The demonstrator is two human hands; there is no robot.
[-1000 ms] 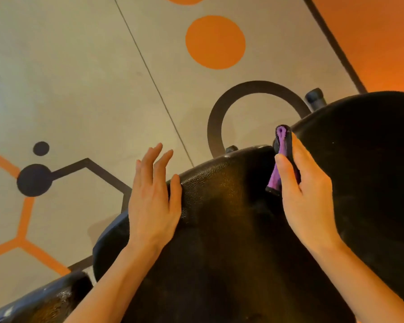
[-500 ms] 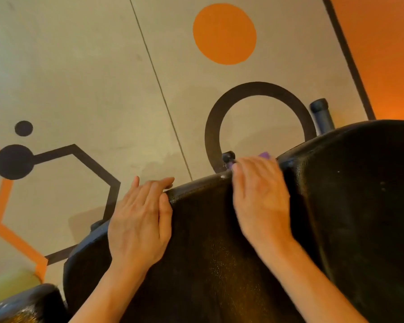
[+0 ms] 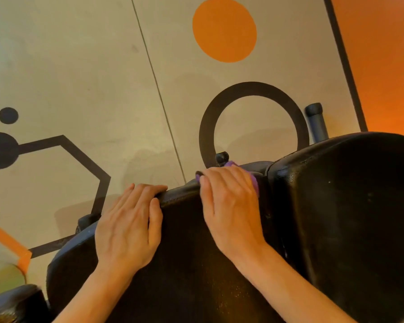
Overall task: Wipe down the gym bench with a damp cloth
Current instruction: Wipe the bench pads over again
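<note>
I am standing over the bench and working along its far edge, both hands on the black pad. Judging by the faint wet sheen on the vinyl near my wrists, some of this pad is already wiped, though I cannot tell how much — the surface is too dark to read. The second pad, just beside my right hand on the far side of the gap, is showing specks and no clear wetness, so I am guessing most of that one is left, along with the sides.

My right hand is pressing the cloth against the top edge, close to the gap between the pads. The cloth is almost wholly under my palm; only purple slivers are peeking out beyond my fingertips and at the little-finger side. My fingers are lying fairly straight, bending over the rim, so I am pressing rather than pinching — whether the tips are hooking the cloth behind the edge I cannot tell.

My left hand is holding no cloth: it is lying flat on the pad, fingers bending over the edge, thumb alongside, steadying.
</note>
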